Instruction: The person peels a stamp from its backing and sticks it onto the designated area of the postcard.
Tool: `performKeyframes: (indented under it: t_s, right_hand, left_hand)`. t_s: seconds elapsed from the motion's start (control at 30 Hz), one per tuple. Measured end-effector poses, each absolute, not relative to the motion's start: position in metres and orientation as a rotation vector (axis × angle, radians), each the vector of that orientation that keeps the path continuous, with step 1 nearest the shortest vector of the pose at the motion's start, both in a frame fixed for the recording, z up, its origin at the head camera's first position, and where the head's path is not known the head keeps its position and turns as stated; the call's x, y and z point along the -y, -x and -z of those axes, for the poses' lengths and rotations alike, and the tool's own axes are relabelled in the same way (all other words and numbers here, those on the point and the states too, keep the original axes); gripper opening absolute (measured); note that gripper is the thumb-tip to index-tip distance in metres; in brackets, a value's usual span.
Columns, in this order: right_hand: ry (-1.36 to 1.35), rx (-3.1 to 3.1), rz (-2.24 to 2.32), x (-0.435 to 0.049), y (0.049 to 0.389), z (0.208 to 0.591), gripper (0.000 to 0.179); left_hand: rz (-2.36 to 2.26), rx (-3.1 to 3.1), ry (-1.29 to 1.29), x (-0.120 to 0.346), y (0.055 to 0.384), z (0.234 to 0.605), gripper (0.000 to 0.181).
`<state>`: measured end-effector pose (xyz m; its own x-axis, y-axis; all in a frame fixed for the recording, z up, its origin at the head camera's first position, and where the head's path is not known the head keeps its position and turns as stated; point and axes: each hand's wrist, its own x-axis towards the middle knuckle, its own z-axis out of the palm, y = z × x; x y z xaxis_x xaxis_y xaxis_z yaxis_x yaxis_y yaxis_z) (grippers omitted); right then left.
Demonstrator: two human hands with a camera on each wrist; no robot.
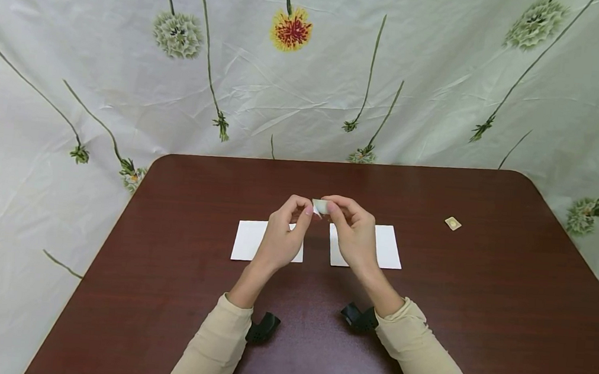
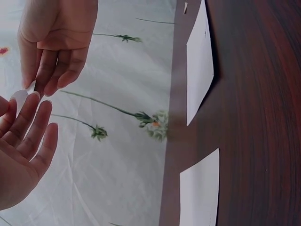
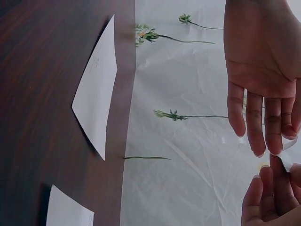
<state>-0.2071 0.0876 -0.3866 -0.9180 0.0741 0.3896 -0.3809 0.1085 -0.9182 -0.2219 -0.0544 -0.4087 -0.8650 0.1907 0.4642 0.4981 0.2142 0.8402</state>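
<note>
Slip [image 1: 321,206], small and pale, pinched by left hand [image 1: 281,234] and right hand [image 1: 358,234] above worktop [image 1: 178,230], apparently for steady two-sided control

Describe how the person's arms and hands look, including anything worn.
The left sleeve and right sleeve are long, plain beige, slightly wrinkled. The left hand and right hand are bare, with no gloves or rings visible. One black device sticks out beside the left cuff, another beside the right; no cables show.
</note>
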Motion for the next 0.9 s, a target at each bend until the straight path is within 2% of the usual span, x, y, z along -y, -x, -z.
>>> performKeyframes:
  t_s: [0.2, 0.9]
  right_hand:
    - [-0.291, 1.996, -1.946, -0.091, 0.219, 0.405, 0.018]
    - [-0.246, 1.941, -2.011, -0.095, 0.221, 0.408, 0.019]
  left_hand:
    - [1.72, 2.228, 0.647, 0.054, 0.221, 0.407, 0.01]
    - [1.74, 2.215, 0.681, 0.053, 0.219, 0.404, 0.01]
